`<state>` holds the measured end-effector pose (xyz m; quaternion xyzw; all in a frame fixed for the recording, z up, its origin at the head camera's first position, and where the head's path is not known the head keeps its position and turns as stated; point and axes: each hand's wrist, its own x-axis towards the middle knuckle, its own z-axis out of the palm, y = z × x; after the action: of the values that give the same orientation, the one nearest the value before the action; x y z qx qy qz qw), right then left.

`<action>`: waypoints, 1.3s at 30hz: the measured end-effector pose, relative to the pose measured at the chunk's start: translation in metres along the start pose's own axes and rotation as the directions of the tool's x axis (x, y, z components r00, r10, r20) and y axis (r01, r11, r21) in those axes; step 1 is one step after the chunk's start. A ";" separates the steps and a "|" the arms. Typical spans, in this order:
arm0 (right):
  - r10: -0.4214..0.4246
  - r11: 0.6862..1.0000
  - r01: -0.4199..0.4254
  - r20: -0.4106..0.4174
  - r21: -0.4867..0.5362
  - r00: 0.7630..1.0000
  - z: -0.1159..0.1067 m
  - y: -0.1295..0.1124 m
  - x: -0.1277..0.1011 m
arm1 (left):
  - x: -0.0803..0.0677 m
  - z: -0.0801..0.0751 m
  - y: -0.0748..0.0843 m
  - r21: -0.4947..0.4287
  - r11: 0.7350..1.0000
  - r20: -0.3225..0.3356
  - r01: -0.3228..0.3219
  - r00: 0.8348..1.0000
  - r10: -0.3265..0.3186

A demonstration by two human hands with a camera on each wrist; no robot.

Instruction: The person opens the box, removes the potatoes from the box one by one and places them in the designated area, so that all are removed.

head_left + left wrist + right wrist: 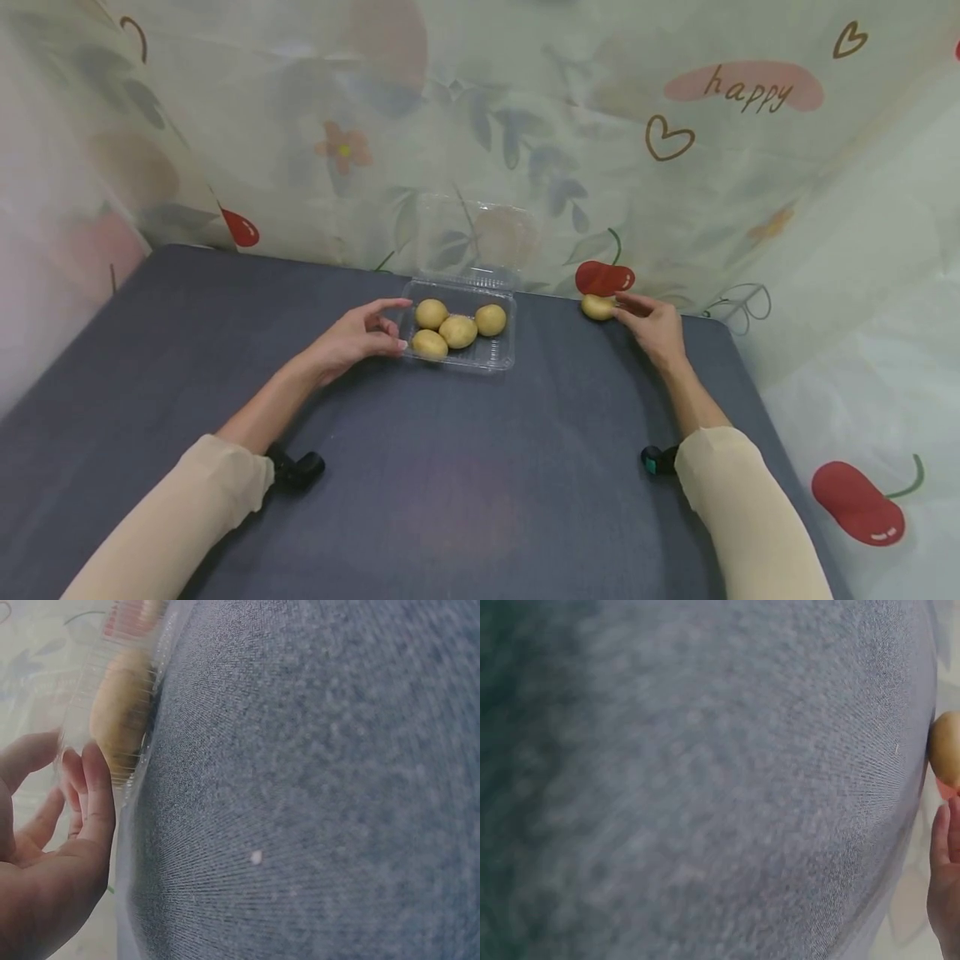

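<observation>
We see the left hand (348, 336) with its thumb and finger spread apart, touching the left edge of the clear plastic box (483, 363) mid-frame, maybe so it won't slide. The box's lid (472, 237) stands up, leaving four potatoes (458, 332) open to reach. The right hand's (655, 327) fingertips meet one lone potato (596, 307) right of the middle, on the surface's (465, 467) back edge; we can't tell if they pinch it.

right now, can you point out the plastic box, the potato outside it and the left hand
Plastic box (489, 352), head view: bare floor near its right front corner.
Potato (596, 307), head view: middle of its visible side.
Left hand (352, 337), head view: middle of the hand.
</observation>
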<state>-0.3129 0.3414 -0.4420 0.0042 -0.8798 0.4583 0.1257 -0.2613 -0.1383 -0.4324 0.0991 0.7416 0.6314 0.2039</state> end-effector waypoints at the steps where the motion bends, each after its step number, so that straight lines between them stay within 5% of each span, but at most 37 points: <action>1: -0.003 1.000 0.003 -0.006 0.013 1.000 -0.001 -0.001 0.000 | 0.000 0.000 0.000 0.002 1.000 0.000 -0.002 1.000 0.002; 11: -0.084 0.990 0.079 0.039 0.121 0.996 -0.007 -0.048 -0.019 | 0.003 0.001 0.001 0.048 0.999 -0.014 0.006 1.000 -0.005; 19: -0.130 0.979 0.120 0.054 0.164 0.990 0.006 -0.037 -0.010 | 0.004 0.001 0.003 0.077 0.997 -0.013 0.004 1.000 -0.003; 28: -0.172 0.964 0.136 0.147 0.230 0.974 0.018 -0.075 -0.025 | 0.002 0.004 0.004 0.130 0.991 -0.024 -0.004 1.000 0.007; 39: -0.223 0.963 0.182 0.203 0.200 0.954 0.028 -0.112 -0.038 | 0.005 0.005 0.002 0.123 0.992 -0.033 -0.003 0.999 0.007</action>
<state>-0.2686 0.2499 -0.3755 0.1576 -0.8384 0.5169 0.0715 -0.2639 -0.1313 -0.4319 0.1029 0.7822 0.5865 0.1837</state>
